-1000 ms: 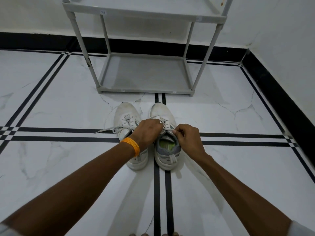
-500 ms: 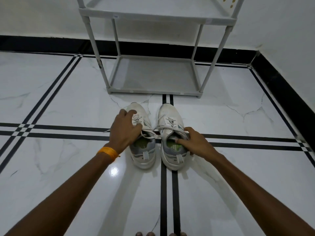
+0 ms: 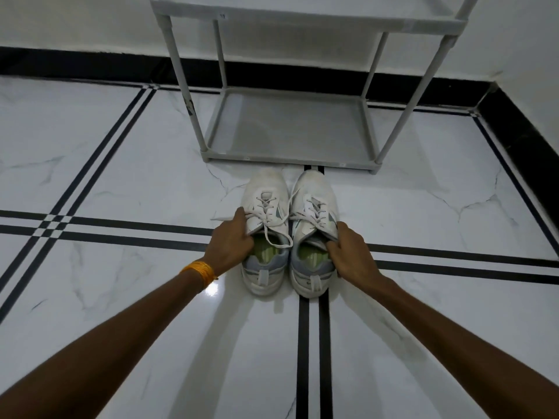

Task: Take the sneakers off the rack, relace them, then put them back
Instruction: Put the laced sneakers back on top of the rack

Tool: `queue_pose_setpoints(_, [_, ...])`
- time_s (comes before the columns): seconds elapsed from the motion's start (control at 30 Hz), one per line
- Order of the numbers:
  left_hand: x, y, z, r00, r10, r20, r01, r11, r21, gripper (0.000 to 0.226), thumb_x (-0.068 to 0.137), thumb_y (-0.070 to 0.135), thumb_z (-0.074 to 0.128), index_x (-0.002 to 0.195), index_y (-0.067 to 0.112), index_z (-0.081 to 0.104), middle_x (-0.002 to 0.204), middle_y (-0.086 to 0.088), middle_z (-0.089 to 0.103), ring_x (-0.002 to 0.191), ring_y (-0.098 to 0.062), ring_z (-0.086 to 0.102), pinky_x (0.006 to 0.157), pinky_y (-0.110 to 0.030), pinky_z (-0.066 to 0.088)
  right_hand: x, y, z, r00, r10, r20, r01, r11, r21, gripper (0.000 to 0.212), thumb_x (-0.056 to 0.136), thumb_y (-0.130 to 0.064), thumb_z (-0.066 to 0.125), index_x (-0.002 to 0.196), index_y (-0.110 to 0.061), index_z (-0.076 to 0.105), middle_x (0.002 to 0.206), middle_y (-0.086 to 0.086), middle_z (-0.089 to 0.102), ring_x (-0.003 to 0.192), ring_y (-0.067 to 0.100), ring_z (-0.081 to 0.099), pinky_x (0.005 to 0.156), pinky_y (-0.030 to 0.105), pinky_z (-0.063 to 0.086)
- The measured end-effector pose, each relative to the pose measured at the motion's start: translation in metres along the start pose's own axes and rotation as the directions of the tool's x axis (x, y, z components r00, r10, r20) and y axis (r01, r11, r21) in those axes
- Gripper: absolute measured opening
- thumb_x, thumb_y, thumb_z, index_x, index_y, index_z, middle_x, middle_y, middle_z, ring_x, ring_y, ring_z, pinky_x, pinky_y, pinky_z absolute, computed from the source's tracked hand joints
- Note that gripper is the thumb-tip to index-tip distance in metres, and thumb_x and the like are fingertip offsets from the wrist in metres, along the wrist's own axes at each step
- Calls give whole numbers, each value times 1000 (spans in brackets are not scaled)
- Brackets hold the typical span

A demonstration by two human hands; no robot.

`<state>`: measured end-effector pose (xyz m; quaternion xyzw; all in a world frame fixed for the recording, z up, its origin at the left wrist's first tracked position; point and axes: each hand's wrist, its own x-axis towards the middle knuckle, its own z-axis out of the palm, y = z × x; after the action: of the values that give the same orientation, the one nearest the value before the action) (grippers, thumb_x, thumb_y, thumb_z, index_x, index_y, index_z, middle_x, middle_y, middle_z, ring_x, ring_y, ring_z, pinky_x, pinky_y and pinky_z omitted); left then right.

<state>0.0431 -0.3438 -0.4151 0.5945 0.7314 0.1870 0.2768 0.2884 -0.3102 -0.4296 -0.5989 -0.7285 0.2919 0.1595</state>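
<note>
Two white sneakers sit side by side on the floor, toes toward the rack, sides touching. Left sneaker point(image 3: 266, 234) has its laces threaded, one loose lace end trails across the collar, another sticks out past its left side. Right sneaker point(image 3: 314, 234) also laced, ends loose near the tongue. Green insoles show in both openings.

Left hand point(image 3: 231, 246) is clamped on the left sneaker's outer collar edge, thumb on the upper, fingers curled into the opening. Right hand point(image 3: 352, 252) grips the right sneaker's outer collar the same way, fingers tucked into the opening, thumb along the side. Both hands sit on the outer sides of the pair, sneakers between them. Orange band point(image 3: 199, 272) on the left wrist.

Sneakers rest on the white marble floor point(image 3: 121, 297), right one over a pair of black inlay stripes point(image 3: 313, 343). Grey rack point(image 3: 287, 128) stands just beyond the toes, not touching, against the wall with a black skirting point(image 3: 90, 65). Bottom shelf bare.
</note>
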Motion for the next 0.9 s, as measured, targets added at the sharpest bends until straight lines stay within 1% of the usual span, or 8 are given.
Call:
queue_pose_setpoints(0.1, [2,7,-9,997,63,-53,-63,998,-13,54,90,12,56,139,10,35,121,-16,65,101,-37,65,83,-37,51,-7,-6,-1,997,-21,-72,25,998,56,20,94,-10,49,112,-1,49,104,16,60,89,28,57,74,32,43])
queue_pose_setpoints(0.17, [-1,15,-19,996,76,-56,-76,997,-8,59,88,12,56,142,12,33,121,-16,65,100,-39,65,86,-43,53,-11,-13,-10,998,-14,-57,19,996,91,27,94,-9,49,120,-2,49,110,16,61,95,29,59,80,37,49])
queue_pose_setpoints(0.23, [-7,24,-32,996,68,-52,-69,998,-6,60,87,10,56,143,11,32,121,-17,65,99,-39,65,86,-43,53,-14,-24,-25,999,-3,-37,7,993,119,31,94,-9,49,124,-3,47,113,16,61,98,30,60,82,43,53])
queue_pose_setpoints(0.37, [-24,56,-70,996,58,-68,-60,997,-42,66,85,10,55,145,14,30,121,-13,66,98,-37,65,87,-44,55,-22,-59,-69,1000,-6,-15,8,991,131,33,92,-13,45,123,-4,47,113,14,60,99,27,59,83,38,52])
queue_pose_setpoints(0.43, [-35,76,-97,997,49,-67,-53,997,-63,66,84,11,54,145,18,30,122,-10,66,98,-36,65,87,-47,56,-31,-82,-98,1000,-20,1,20,989,144,37,89,-18,41,123,-5,47,110,12,60,96,25,59,80,37,52])
queue_pose_setpoints(0.6, [-60,143,-177,998,28,-58,-33,995,-92,66,86,15,53,146,20,29,125,-8,65,100,-35,65,90,-49,55,-50,-146,-185,1000,5,15,-7,986,167,33,90,-15,43,123,-10,46,106,5,58,90,25,60,68,45,56])
queue_pose_setpoints(0.73, [-68,202,-246,999,-10,-49,5,995,-101,69,86,13,54,148,21,25,124,-8,65,100,-36,66,90,-50,55,-50,-203,-265,999,32,18,-34,991,133,36,92,-10,47,128,-10,46,115,7,60,101,24,58,85,43,52])
queue_pose_setpoints(0.9, [-50,275,-331,998,-28,-50,22,992,-127,69,85,9,54,147,23,27,121,-8,67,98,-35,66,88,-47,55,-23,-263,-356,999,33,28,-37,990,134,42,93,-11,48,135,-12,42,122,8,59,106,24,58,91,41,50])
